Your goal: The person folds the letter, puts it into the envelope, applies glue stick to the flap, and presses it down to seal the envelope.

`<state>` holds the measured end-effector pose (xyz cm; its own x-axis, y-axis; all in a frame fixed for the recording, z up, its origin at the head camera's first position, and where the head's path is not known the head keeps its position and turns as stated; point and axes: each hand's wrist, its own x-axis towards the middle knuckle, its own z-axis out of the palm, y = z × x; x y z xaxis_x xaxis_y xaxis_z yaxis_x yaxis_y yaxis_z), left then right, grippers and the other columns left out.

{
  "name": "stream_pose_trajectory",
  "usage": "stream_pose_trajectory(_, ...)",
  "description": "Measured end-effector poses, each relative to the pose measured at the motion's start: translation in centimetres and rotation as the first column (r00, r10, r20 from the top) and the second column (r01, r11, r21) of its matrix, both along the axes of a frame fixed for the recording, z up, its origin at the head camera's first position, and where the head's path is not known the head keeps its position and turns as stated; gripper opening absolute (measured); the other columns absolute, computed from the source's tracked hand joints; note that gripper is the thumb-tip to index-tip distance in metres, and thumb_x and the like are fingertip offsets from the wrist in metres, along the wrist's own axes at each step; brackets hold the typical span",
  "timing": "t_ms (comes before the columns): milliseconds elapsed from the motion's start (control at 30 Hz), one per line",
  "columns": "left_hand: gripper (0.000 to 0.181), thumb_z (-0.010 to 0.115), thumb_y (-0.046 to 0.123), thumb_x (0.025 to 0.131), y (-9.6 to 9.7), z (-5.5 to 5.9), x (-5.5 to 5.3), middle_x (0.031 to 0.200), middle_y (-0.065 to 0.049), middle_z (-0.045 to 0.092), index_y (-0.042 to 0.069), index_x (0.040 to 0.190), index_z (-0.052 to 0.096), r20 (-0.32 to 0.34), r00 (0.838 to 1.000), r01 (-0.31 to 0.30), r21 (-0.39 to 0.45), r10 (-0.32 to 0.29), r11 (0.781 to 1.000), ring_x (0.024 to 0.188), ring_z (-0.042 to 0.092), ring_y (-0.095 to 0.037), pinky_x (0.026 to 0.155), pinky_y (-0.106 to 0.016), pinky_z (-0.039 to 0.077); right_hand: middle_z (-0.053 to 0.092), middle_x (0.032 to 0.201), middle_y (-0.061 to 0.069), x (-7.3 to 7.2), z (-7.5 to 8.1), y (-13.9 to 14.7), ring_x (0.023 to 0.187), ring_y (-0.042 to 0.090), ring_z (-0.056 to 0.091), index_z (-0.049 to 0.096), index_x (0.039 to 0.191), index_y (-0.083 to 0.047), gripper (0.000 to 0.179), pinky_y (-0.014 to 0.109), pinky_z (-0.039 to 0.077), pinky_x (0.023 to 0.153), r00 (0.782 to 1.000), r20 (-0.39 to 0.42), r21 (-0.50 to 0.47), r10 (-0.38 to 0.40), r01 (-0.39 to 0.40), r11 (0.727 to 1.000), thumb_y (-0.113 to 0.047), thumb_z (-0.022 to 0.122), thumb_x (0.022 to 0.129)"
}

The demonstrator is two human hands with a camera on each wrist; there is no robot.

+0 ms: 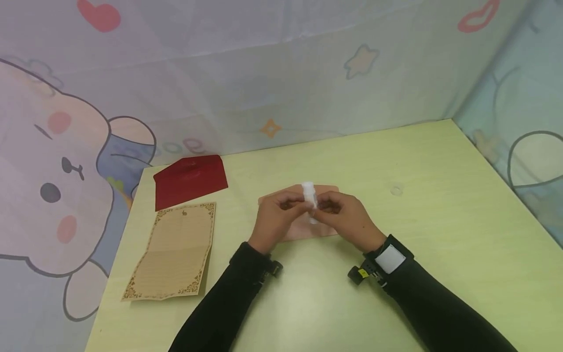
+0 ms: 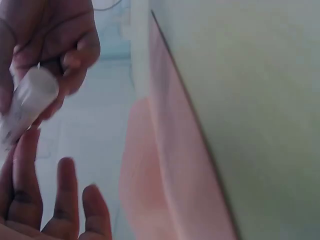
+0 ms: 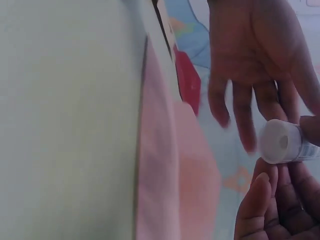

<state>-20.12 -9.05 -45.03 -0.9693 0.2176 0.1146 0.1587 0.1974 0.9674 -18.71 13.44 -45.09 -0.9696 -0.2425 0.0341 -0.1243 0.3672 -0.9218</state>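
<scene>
A small white glue stick point(image 1: 309, 193) stands nearly upright between both hands, above a pink envelope point(image 1: 303, 231). My left hand point(image 1: 276, 219) pinches it between thumb and forefinger from the left, its other fingers held loosely away. From the right, my right hand point(image 1: 352, 221) grips it with thumb and fingertips. The right wrist view shows the round bottom end of the glue stick point(image 3: 276, 142) and part of a printed label. In the left wrist view the pink envelope point(image 2: 175, 130) lies on the table below the hands, its flap raised.
A red envelope point(image 1: 191, 182) lies at the back left. In front of it is a creased, patterned-border sheet of letter paper point(image 1: 173, 254). A small clear ring point(image 1: 397, 189) sits right of the hands. A printed cloth point(image 1: 264, 73) hangs behind the table point(image 1: 440, 274).
</scene>
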Motion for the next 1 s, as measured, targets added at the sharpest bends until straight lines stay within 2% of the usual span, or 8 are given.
stream_pose_trajectory(167, 0.044, 0.075, 0.046, 0.11, -2.6, 0.7, -0.2, 0.142, -0.004, 0.082, 0.018, 0.143, 0.081, -0.054, 0.998, -0.006, -0.302, -0.011, 0.953, 0.138, 0.075, -0.025, 0.117, -0.05, 0.061, 0.083, 0.126, 0.019, -1.1, 1.2, 3.8, 0.114, 0.034, 0.08, 0.078, 0.136, -0.003, 0.042, 0.031, 0.061, 0.088, 0.993, -0.055, 0.225, -0.104, 0.113, 0.968, -0.032, 0.082, 0.106)
stream_pose_trajectory(367, 0.045, 0.072, 0.039, 0.11, -5.9, 1.0, 0.0, 0.148, -0.005, 0.079, 0.013, 0.146, 0.077, 0.014, 0.999, -0.03, -0.548, 0.045, 0.836, 0.147, 0.069, -0.031, 0.124, -0.053, 0.055, 0.084, 0.109, 0.024, -2.5, 0.8, 8.6, 0.089, 0.033, 0.078, 0.081, 0.125, 0.008, 0.046, 0.032, 0.053, 0.067, 0.971, -0.15, 0.506, -0.187, 0.238, 0.829, -0.032, 0.079, 0.103)
stream_pose_trajectory(467, 0.036, 0.073, 0.028, 0.108, -6.8, 0.5, 0.1, 0.138, -0.008, 0.083, 0.01, 0.138, 0.081, -0.005, 1.0, -0.026, -0.645, 0.029, 0.764, 0.132, 0.077, -0.032, 0.114, -0.051, 0.062, 0.084, 0.099, 0.023, -2.8, 0.2, 9.7, 0.078, 0.029, 0.073, 0.082, 0.117, 0.011, 0.046, 0.031, 0.049, 0.061, 0.968, -0.155, 0.568, -0.199, 0.252, 0.783, -0.031, 0.079, 0.1)
stream_pose_trajectory(533, 0.025, 0.075, 0.021, 0.105, -7.2, -0.3, 0.0, 0.119, -0.007, 0.087, 0.011, 0.125, 0.085, -0.049, 0.998, -0.007, -0.709, -0.039, 0.705, 0.11, 0.08, -0.028, 0.1, -0.046, 0.065, 0.083, 0.093, 0.021, -2.9, -0.2, 10.0, 0.073, 0.027, 0.07, 0.083, 0.113, 0.011, 0.043, 0.03, 0.047, 0.058, 0.967, -0.148, 0.592, -0.205, 0.253, 0.765, -0.03, 0.079, 0.099)
stream_pose_trajectory(600, 0.006, 0.079, 0.016, 0.101, -7.6, -2.2, -0.6, 0.091, -0.002, 0.081, 0.013, 0.103, 0.084, -0.135, 0.983, -0.019, -0.756, -0.128, 0.655, 0.084, 0.071, -0.021, 0.08, -0.04, 0.061, 0.082, 0.088, 0.02, -2.8, -0.4, 10.2, 0.071, 0.026, 0.068, 0.083, 0.109, 0.011, 0.041, 0.03, 0.046, 0.056, 0.969, -0.131, 0.61, -0.21, 0.246, 0.753, -0.028, 0.079, 0.098)
stream_pose_trajectory(700, 0.028, 0.084, 0.016, 0.096, -8.0, -5.6, -1.8, 0.068, 0.008, 0.051, 0.022, 0.079, 0.063, -0.251, 0.941, -0.068, -0.797, -0.228, 0.6, 0.066, 0.046, -0.014, 0.061, -0.031, 0.041, 0.082, 0.085, 0.019, -2.6, -0.4, 10.3, 0.07, 0.026, 0.067, 0.084, 0.105, 0.011, 0.039, 0.03, 0.045, 0.055, 0.97, -0.108, 0.629, -0.219, 0.237, 0.74, -0.026, 0.079, 0.098)
stream_pose_trajectory(767, 0.043, 0.088, 0.018, 0.093, -8.0, -6.7, -2.0, 0.066, 0.01, 0.036, 0.024, 0.073, 0.051, -0.306, 0.92, -0.109, -0.801, -0.245, 0.589, 0.064, 0.036, -0.012, 0.058, -0.031, 0.032, 0.082, 0.086, 0.02, -2.5, -0.5, 10.4, 0.071, 0.026, 0.067, 0.084, 0.105, 0.012, 0.039, 0.031, 0.046, 0.055, 0.969, -0.094, 0.634, -0.229, 0.235, 0.736, -0.026, 0.08, 0.098)
stream_pose_trajectory(1000, 0.045, 0.093, 0.013, 0.093, -6.7, -1.8, 0.7, 0.065, 0.008, 0.037, 0.018, 0.07, 0.055, -0.298, 0.932, -0.126, -0.8, -0.205, 0.587, 0.065, 0.039, -0.014, 0.06, -0.028, 0.032, 0.079, 0.08, 0.016, -2.7, -0.7, 10.3, 0.067, 0.025, 0.063, 0.084, 0.102, 0.011, 0.039, 0.031, 0.044, 0.054, 0.97, -0.106, 0.647, -0.218, 0.234, 0.726, -0.028, 0.079, 0.099)
